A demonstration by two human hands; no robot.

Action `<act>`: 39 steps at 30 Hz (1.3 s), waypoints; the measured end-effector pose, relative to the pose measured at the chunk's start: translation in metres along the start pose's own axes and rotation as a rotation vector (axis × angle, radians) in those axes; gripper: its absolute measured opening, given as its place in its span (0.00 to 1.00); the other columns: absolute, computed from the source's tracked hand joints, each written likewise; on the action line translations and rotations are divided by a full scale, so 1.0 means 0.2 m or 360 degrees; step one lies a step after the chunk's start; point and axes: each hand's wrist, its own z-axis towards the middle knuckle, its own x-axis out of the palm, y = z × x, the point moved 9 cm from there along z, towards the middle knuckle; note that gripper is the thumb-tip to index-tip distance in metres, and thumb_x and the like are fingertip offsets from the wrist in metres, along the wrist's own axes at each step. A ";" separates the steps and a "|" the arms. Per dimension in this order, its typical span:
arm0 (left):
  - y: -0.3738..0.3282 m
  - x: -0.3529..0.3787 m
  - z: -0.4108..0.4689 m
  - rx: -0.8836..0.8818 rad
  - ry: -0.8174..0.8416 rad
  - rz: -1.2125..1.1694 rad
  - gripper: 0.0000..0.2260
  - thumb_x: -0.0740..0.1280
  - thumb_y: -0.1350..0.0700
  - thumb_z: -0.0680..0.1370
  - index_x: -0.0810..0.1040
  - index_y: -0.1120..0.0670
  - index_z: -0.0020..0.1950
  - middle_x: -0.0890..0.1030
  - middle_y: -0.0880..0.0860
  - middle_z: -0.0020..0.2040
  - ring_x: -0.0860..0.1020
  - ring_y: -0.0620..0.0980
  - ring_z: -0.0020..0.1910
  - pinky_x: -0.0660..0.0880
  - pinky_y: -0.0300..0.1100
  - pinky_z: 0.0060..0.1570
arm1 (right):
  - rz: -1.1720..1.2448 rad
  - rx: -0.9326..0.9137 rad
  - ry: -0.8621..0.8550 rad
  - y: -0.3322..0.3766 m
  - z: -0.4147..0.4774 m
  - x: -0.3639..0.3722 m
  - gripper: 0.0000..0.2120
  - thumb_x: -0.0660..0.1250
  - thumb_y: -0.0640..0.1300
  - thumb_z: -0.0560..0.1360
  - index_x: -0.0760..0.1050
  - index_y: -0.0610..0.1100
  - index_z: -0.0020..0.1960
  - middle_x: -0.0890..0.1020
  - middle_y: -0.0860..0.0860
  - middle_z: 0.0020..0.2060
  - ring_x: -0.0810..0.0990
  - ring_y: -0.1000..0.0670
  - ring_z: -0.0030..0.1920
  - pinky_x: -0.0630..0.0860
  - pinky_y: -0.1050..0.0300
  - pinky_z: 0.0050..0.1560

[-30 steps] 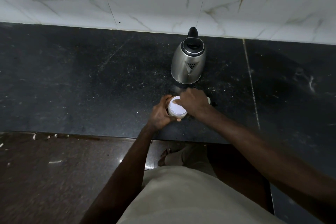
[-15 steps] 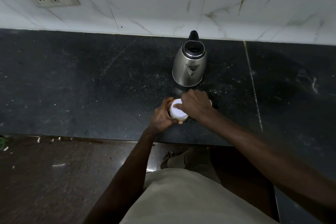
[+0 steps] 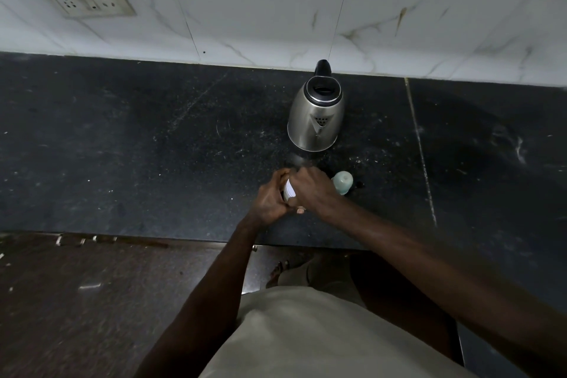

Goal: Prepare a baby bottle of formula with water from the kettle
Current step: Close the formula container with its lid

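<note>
Tub: a small white round tub [image 3: 288, 190] sits between both hands, near the counter's front edge and just ahead of the kettle; only a sliver of its white top and side shows; presumably the formula container, though no label is readable
Left hand: the left hand [image 3: 270, 198] wraps closed around the tub's side, steadying it
Right hand: the right hand [image 3: 311, 190] lies closed over the tub's top, fingers curled around the lid as if to twist or prise it; whether the lid is loose I cannot tell
Bottle: a pale green bottle [image 3: 341, 182] stands upright on the counter just right of the right hand, apart from it; rounded top, looks like smooth plastic
Kettle: the kettle [image 3: 316, 117] stands toward the back edge near the wall; brushed steel, bulbous body tapering up, black lid and handle, spout facing the person
Counter: the counter [image 3: 122, 147] is dark polished stone, flecked and dusty, with a seam running front to back right of the bottle
Handling, judged: the tub looks light, stiff and smooth, so likely slick; best held low round the body while the other hand works the lid; the bottle seems light and easy to tip, so grasp it mid-body; the kettle should be taken by its black handle only, since the steel may be hot and it may be heavy with water
</note>
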 end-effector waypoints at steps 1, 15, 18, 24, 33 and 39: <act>0.00 0.00 0.00 0.0001 0.0013 0.0013 0.45 0.85 0.55 0.64 0.68 0.53 0.76 0.83 0.50 0.62 0.83 0.47 0.60 0.76 0.30 0.56 | 0.0007 0.0036 -0.0011 -0.01 0.00 0.01 0.18 0.71 0.49 0.77 0.79 0.41 0.62 0.83 0.45 0.57 0.84 0.44 0.57 0.72 0.54 0.46; -0.02 -0.01 -0.01 0.0042 0.0046 0.0009 0.42 0.82 0.53 0.67 0.66 0.50 0.77 0.82 0.50 0.64 0.82 0.49 0.62 0.80 0.51 0.63 | 0.0254 0.0412 -0.0117 -0.04 0.03 0.10 0.09 0.70 0.47 0.79 0.83 0.44 0.56 0.85 0.46 0.54 0.84 0.46 0.55 0.79 0.52 0.52; -0.01 -0.01 -0.02 0.0051 0.0063 -0.0006 0.42 0.81 0.52 0.67 0.66 0.50 0.77 0.83 0.51 0.62 0.83 0.49 0.60 0.80 0.47 0.61 | 0.0253 0.0427 -0.0127 -0.04 0.04 0.11 0.08 0.68 0.46 0.80 0.83 0.44 0.55 0.85 0.47 0.53 0.84 0.46 0.54 0.79 0.53 0.51; 0.01 0.01 -0.01 0.0066 0.0095 0.0036 0.39 0.79 0.64 0.70 0.65 0.56 0.78 0.82 0.48 0.56 0.83 0.47 0.53 0.73 0.24 0.47 | 0.0002 0.0339 -0.0225 0.03 0.01 0.10 0.10 0.63 0.44 0.82 0.81 0.43 0.58 0.84 0.46 0.52 0.83 0.47 0.53 0.76 0.53 0.47; 0.03 0.03 -0.01 0.0089 0.0075 0.0007 0.40 0.79 0.59 0.72 0.63 0.52 0.79 0.83 0.49 0.58 0.83 0.44 0.53 0.76 0.30 0.47 | 0.0093 0.0390 -0.0256 0.01 0.01 0.08 0.13 0.60 0.44 0.83 0.82 0.42 0.58 0.84 0.45 0.53 0.83 0.46 0.53 0.75 0.54 0.46; 0.06 0.06 -0.02 0.0083 0.0061 -0.0093 0.45 0.81 0.50 0.67 0.62 0.47 0.79 0.81 0.45 0.63 0.81 0.41 0.59 0.78 0.38 0.58 | 0.0236 0.0367 -0.0259 -0.02 0.02 0.11 0.16 0.59 0.47 0.84 0.83 0.42 0.58 0.85 0.45 0.54 0.82 0.44 0.56 0.75 0.52 0.50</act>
